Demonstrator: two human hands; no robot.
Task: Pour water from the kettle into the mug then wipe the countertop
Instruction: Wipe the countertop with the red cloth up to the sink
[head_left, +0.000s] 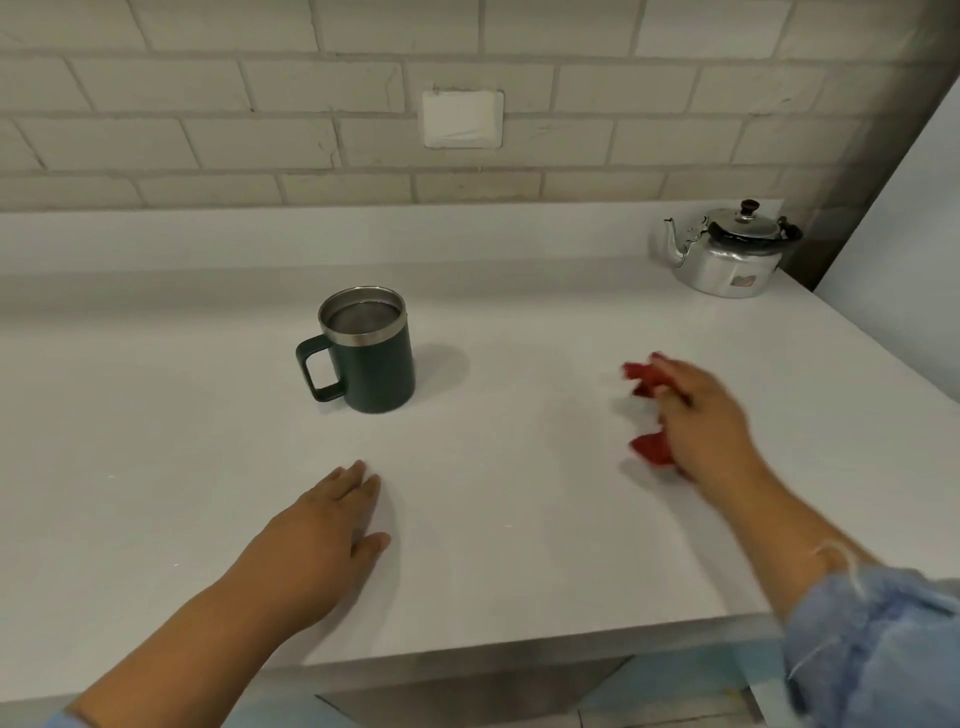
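White countertop (519, 545) runs back to a wall (208, 145) of pale brick-shaped tiles, which carries one blank white cover plate (462, 118). On the counter stand one mug (371, 358) and one kettle (730, 254), and there is one red cloth (649, 447). The mug is dark green with a bare steel rim; it stands upright near the middle of the counter, its handle pointing left. The kettle is shiny metal with a dark knob on its lid. It sits upright in the far right corner, well apart from the mug, with its spout pointing left. A small patch on its side is too blurred to read, and no other writing shows. The right hand (701, 415), blurred, has its fingers closed on the bunched cloth, which shows beyond and beneath them, low over the counter to the right of the mug. The left hand (317, 540) lies flat on the counter with straight fingers, holding nothing. A light blue sleeve (872, 639) covers the right forearm.
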